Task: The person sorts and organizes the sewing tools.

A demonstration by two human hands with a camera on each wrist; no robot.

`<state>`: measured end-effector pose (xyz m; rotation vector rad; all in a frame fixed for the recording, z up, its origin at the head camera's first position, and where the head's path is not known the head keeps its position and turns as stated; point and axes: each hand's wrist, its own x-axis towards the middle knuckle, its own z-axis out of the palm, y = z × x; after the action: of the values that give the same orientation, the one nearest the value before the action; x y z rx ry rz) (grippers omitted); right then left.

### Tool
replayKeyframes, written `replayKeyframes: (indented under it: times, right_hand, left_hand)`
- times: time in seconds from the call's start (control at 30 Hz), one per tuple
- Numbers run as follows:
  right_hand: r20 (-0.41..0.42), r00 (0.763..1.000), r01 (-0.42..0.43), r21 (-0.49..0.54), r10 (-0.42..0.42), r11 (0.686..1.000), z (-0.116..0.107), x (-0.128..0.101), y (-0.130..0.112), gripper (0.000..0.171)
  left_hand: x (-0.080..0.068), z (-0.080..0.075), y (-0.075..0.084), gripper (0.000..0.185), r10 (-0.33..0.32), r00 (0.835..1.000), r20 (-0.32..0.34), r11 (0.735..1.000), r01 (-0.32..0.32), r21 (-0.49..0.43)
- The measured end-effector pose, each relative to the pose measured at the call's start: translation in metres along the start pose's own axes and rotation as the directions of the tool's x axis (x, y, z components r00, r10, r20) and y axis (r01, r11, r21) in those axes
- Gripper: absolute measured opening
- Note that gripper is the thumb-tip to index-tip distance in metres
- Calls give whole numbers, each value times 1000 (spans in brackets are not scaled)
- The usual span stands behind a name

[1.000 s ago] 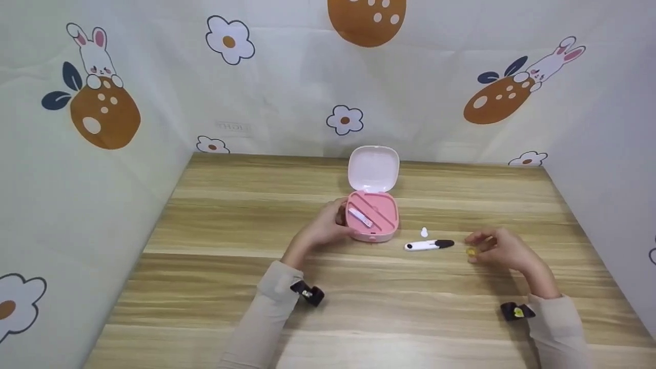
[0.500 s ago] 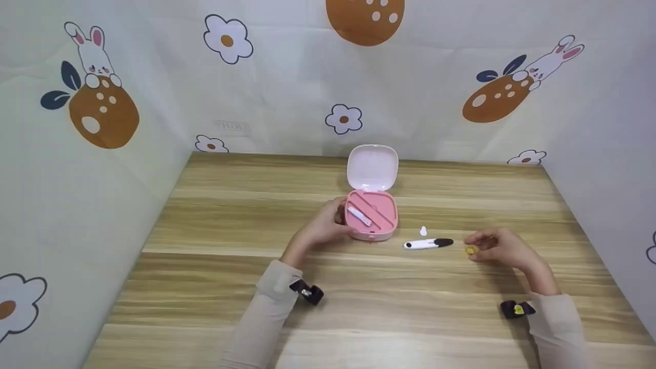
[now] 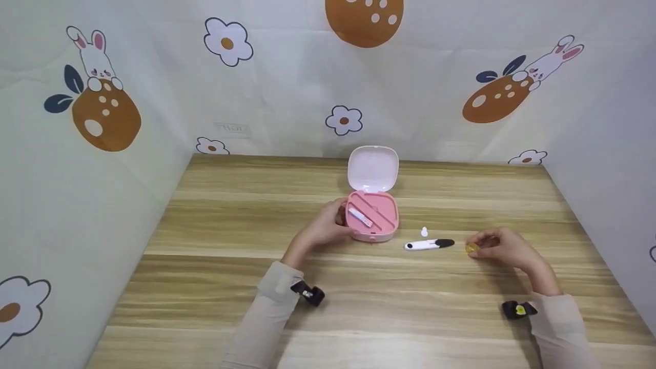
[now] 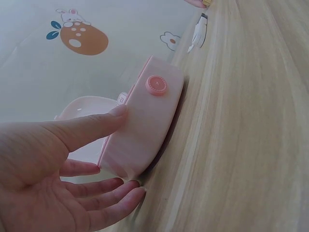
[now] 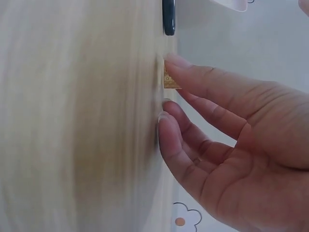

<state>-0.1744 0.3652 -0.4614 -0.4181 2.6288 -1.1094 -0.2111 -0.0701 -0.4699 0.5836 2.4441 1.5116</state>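
Note:
A pink box point(image 3: 372, 218) stands in the middle of the wooden table point(image 3: 215, 266) with its lid point(image 3: 372, 169) raised; a small white and pink item point(image 3: 360, 217) lies inside. My left hand point(image 3: 341, 218) holds the box's left side. In the left wrist view the thumb point(image 4: 96, 125) lies on the box wall point(image 4: 145, 125) below its round button point(image 4: 156, 85), and the fingers point(image 4: 111, 193) lie underneath. My right hand point(image 3: 474, 247) pinches a small yellow piece point(image 3: 470, 248) at the table surface, which the right wrist view shows under a fingertip point(image 5: 170, 79).
A white tool with a black tip point(image 3: 429, 245) lies between the box and my right hand, with a tiny white piece point(image 3: 424, 232) just behind it. Cloth walls printed with rabbits and flowers point(image 3: 343, 120) enclose the table on three sides.
My right hand has shifted slightly at the yellow piece. The left hand and the box have stayed put.

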Motion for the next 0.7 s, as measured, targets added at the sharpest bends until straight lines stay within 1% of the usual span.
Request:
replayKeyframes:
  times: [0.13, 0.3, 0.4, 0.57, 0.7]
  right_hand:
    - [-14, 999, -38, -30, 38, 999, -1, 0, -5, 30]
    - [-17, 998, -61, -7, 61, 998, -4, 0, -11, 32]
    - [-25, 999, -35, -2, 35, 999, -4, 0, -13, 30]
    - [-56, 998, -16, 17, 17, 1000, -1, 3, -21, 29]
    - [-70, 998, -6, 4, 6, 1000, 2, 7, -30, 26]
  left_hand:
    - [0, 0, 1, 78, -10, 1000, 5, 1000, 10, -8]
    - [0, 1, 1, 78, -18, 1000, 0, 1000, 18, -1]
    - [0, 1, 0, 78, -14, 1000, -1, 1000, 14, 10]
    - [1, 0, -1, 79, -4, 1000, -8, 1000, 4, 27]
    - [1, -1, -1, 79, -6, 1000, -8, 999, 6, 34]
